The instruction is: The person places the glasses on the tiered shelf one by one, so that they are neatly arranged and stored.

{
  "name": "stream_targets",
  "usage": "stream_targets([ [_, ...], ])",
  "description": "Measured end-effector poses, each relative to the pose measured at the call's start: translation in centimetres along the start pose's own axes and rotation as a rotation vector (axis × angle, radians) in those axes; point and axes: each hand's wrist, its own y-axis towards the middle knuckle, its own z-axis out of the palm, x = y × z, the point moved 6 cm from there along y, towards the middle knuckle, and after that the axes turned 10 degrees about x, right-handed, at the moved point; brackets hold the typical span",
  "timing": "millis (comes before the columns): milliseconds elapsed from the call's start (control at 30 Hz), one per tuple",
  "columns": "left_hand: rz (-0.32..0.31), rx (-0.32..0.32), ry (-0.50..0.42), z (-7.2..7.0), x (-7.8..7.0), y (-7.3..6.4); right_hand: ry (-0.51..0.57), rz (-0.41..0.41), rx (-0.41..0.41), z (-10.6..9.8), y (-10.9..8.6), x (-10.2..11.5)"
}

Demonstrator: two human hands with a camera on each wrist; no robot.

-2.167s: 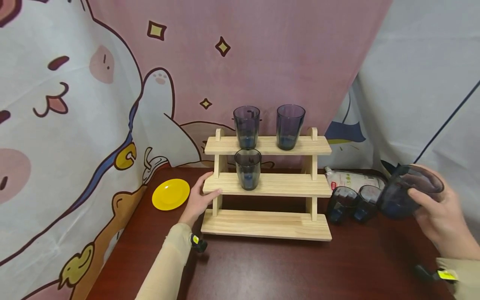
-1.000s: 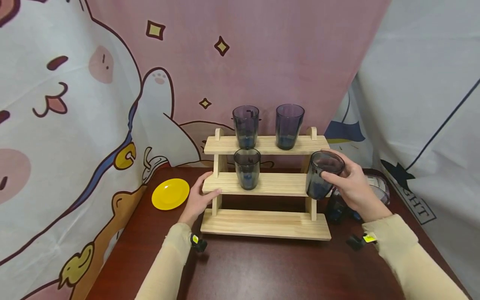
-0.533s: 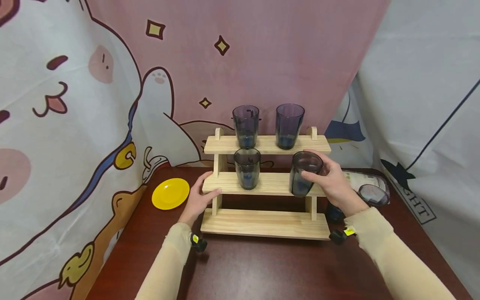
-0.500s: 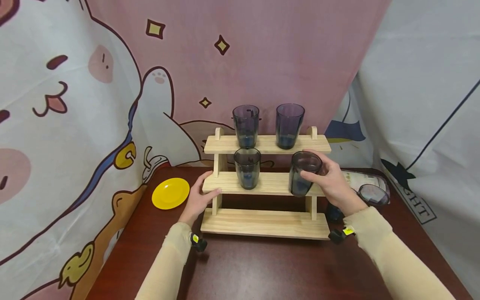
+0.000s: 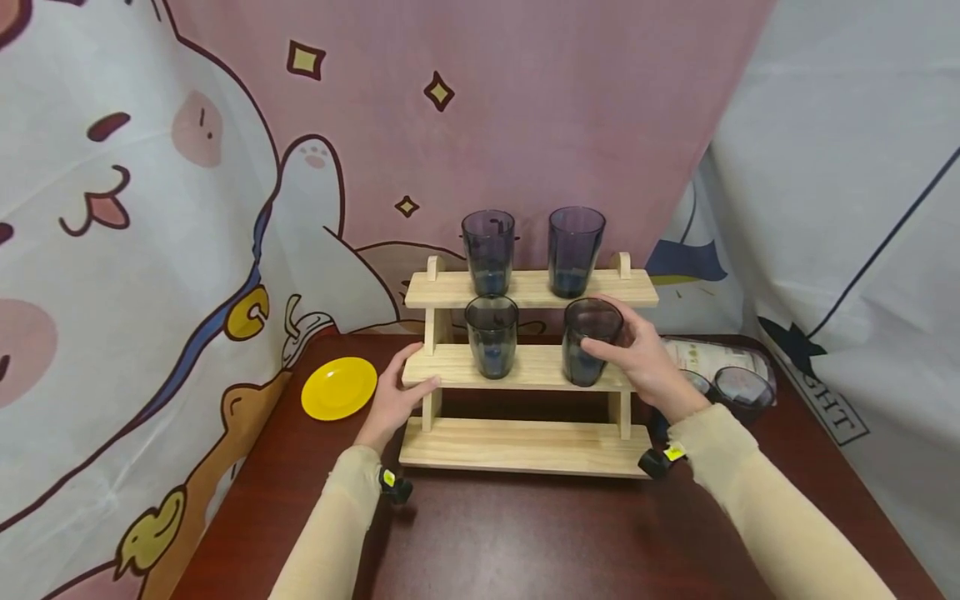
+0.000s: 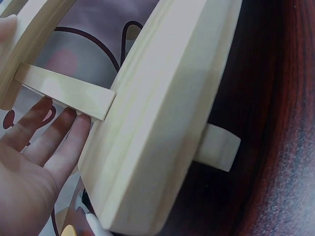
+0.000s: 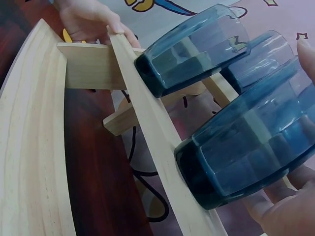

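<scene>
A three-tier wooden rack [image 5: 525,446] stands on the table. My left hand [image 5: 392,402] grips the left end of its middle shelf, thumb at the front edge; fingers [image 6: 69,142] reach the upright in the left wrist view. With my right hand [image 5: 651,362] I hold a dark tinted drinking glass [image 5: 581,368] upright at the right part of the middle shelf. Its base meets the shelf board in the right wrist view. A matching glass [image 5: 491,343] stands to its left on that tier. Two more, a left glass [image 5: 488,254] and a right glass [image 5: 575,252], occupy the top tier.
Right of the rack, two more glasses, one partly hidden by my right arm, stand by a white printed pouch [image 5: 708,357]; the outer glass [image 5: 742,389] shows more. A yellow plate [image 5: 339,388] lies at left. Patterned cloth [image 5: 570,100] hangs behind the table [image 5: 480,533].
My right hand has carried the glass from the far right leftward onto the middle shelf, sliding slightly further left lately. My left hand has kept its grip on the rack.
</scene>
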Motion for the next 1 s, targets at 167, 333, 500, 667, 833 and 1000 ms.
stream_targets([
  [167, 0.004, -0.007, -0.006, 0.0, 0.1, -0.1, -0.009, 0.008, 0.001, 0.4, 0.5, -0.3],
  [333, 0.009, -0.01, -0.01, 0.1, 0.1, -0.1, 0.021, -0.003, -0.004, 0.8, 0.8, -0.3],
  [500, 0.012, -0.009, -0.014, 0.1, 0.1, 0.0, 0.042, -0.017, -0.01, 1.1, 1.0, -0.2],
  [667, 0.015, -0.007, -0.008, 0.0, 0.0, 0.1, -0.039, -0.03, -0.029, 1.3, 1.0, -0.1],
  [833, -0.003, -0.001, 0.001, -0.1, 0.1, 0.1, -0.108, -0.007, -0.043, 1.4, 0.9, -0.2],
  [1000, -0.038, 0.007, -0.001, -0.2, 0.4, 0.1, -0.198, 0.068, -0.038, 1.1, 0.3, -0.5],
])
